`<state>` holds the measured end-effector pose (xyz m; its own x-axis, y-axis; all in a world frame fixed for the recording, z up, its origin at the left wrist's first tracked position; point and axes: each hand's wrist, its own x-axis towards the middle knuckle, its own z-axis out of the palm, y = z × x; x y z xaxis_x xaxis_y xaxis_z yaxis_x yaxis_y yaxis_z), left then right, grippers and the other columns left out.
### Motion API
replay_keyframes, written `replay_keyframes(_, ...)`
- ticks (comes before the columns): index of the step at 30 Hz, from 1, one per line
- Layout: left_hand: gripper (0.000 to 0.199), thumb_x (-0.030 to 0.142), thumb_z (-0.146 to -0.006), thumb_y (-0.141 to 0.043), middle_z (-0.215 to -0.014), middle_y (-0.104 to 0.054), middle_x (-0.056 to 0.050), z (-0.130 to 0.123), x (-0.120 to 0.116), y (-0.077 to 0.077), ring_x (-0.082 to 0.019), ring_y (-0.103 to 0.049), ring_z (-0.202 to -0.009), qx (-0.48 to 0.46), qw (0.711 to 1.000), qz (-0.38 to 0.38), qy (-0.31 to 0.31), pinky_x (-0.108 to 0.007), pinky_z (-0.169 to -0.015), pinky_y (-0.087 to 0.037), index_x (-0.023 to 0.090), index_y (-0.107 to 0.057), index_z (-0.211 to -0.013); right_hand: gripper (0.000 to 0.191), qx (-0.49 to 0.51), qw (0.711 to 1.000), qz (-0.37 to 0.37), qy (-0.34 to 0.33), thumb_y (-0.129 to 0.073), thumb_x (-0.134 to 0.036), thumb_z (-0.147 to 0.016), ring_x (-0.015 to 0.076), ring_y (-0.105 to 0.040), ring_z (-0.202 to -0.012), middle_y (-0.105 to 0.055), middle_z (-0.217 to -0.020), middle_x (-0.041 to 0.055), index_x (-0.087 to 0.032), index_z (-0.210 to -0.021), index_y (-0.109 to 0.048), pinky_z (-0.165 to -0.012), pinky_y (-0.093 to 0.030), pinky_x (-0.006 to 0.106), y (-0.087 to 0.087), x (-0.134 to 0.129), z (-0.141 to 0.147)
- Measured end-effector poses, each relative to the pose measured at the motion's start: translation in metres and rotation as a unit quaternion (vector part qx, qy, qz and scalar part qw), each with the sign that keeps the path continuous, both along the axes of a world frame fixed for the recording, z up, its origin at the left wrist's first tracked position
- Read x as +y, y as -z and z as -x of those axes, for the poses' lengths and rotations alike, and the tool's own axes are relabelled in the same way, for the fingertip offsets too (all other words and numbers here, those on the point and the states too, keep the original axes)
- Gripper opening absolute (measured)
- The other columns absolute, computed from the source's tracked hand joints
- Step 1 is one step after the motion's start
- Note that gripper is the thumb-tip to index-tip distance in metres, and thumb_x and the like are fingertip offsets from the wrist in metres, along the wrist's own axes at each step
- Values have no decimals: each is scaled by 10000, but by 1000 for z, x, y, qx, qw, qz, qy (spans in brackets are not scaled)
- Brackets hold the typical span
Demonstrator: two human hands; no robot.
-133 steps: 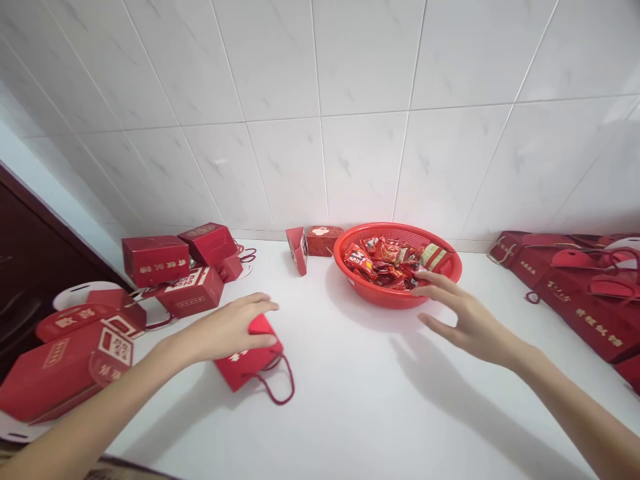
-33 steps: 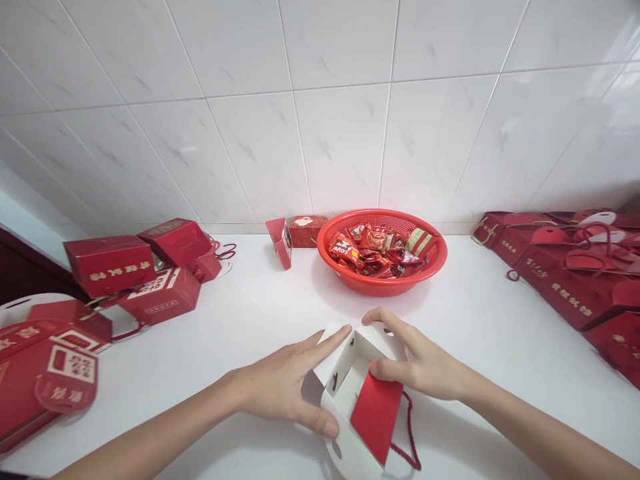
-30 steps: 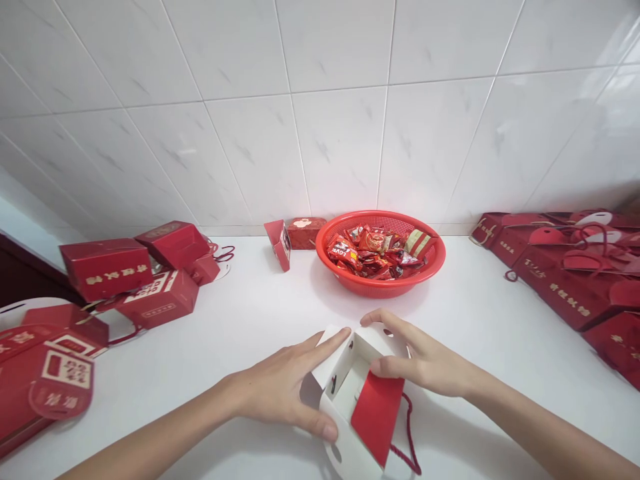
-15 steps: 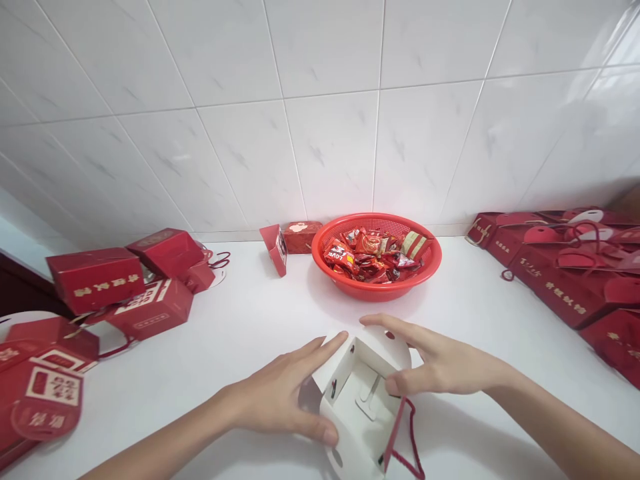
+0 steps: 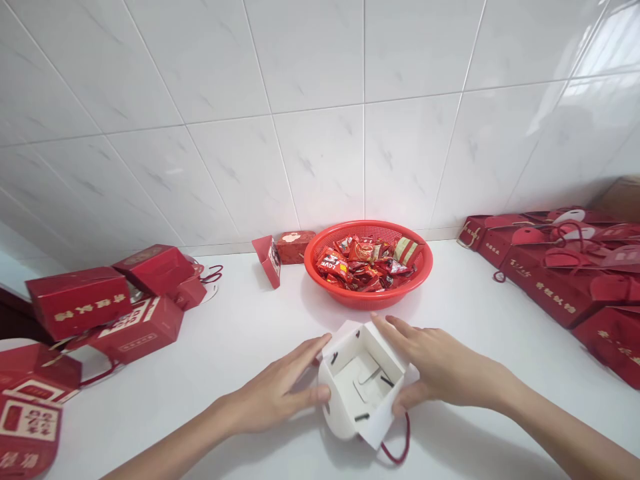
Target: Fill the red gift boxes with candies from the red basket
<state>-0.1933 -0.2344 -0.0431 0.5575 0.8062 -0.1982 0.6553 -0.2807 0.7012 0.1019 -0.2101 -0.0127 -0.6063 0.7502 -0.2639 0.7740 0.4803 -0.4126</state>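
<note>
Okay, both hands are on the open box (image 5: 360,400), one per side. Your left hand (image 5: 280,387) grips its left side between thumb and fingers; your right hand (image 5: 445,363) holds the right, fingertips at the top edge, thumb low. Box sits on the bench (image 5: 240,340), mouth up. Change: the flap (image 5: 383,427) that covered part of the mouth half a second or so back is now turned outward, white face showing. So the mouth is unblocked and you see the white floor inside. Cord handle (image 5: 407,440) loops out on the near right; your thumb is just beside it.

Outward: red basket (image 5: 360,299) of wrapped sweets (image 5: 367,267) is just beyond the box, apart from it. Behind it, the tiled wall (image 5: 320,167) limits reach. Left boxes (image 5: 80,300) and right boxes (image 5: 550,273) bound the sides, with bench surface between them and your arms. Near bench edge not in view.
</note>
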Motion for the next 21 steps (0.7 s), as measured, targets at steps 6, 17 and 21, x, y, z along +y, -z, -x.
replay_keyframes(6,581,552,-1021,-308,-1561,-414,-80,-5,12,-2,-271,-464,-1366,0,998,-52,-31,-372,-1128,-410,282,-352,-1534,1159,-34,993,-73,82,-785,-585,-705,410,-692,-942,-491,-1421,253,-247,-1609,-142,-755,-517,464,4,-1,7)
replay_keyframes(17,414,513,-967,-459,-1327,-608,-81,-19,41,-62,-254,-599,-1175,30,967,-240,-75,-366,-1014,-484,231,-631,-1217,560,107,973,-164,119,-529,-525,-929,306,-683,-960,-709,-1151,133,-218,-1396,-549,-799,-499,389,-42,43,-38)
replay_keyframes(21,332,407,-965,-446,-1146,-704,-64,-45,72,-85,-230,-638,-1062,26,968,-249,-17,-327,-933,-490,209,-699,-1049,331,106,976,-147,120,-587,-259,-877,250,-671,-984,-726,-1088,97,-184,-1187,-674,-804,-491,318,-41,92,-33)
